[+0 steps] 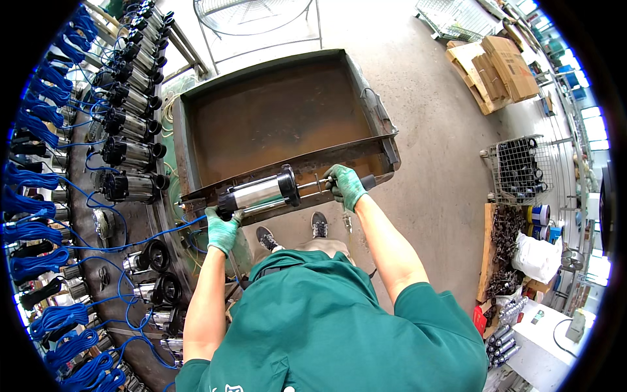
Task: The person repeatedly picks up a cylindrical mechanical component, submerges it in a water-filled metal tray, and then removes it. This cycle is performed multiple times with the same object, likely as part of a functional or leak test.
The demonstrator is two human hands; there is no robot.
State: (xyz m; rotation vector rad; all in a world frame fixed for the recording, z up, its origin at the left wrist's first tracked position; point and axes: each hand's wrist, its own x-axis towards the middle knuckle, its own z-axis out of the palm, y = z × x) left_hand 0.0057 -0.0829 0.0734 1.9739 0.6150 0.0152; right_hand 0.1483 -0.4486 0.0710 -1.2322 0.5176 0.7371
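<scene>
Between the hands, the pump (258, 195) seems mid-work: left hand (223, 232) cups one end, right hand (345, 185) clenches a rod-like tool (312, 185).

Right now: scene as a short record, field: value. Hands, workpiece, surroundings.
unit: silver-black cylinder, lying sideways
left grip: green-gloved, holding its black left end
right grip: green-gloved, closed on a metal rod by the unit's right end
tank: dark, rectangular, brownish inside, unit along near side
left side: row of similar units, blue cable bundles
right side: wire basket with dark parts; cardboard boxes
</scene>
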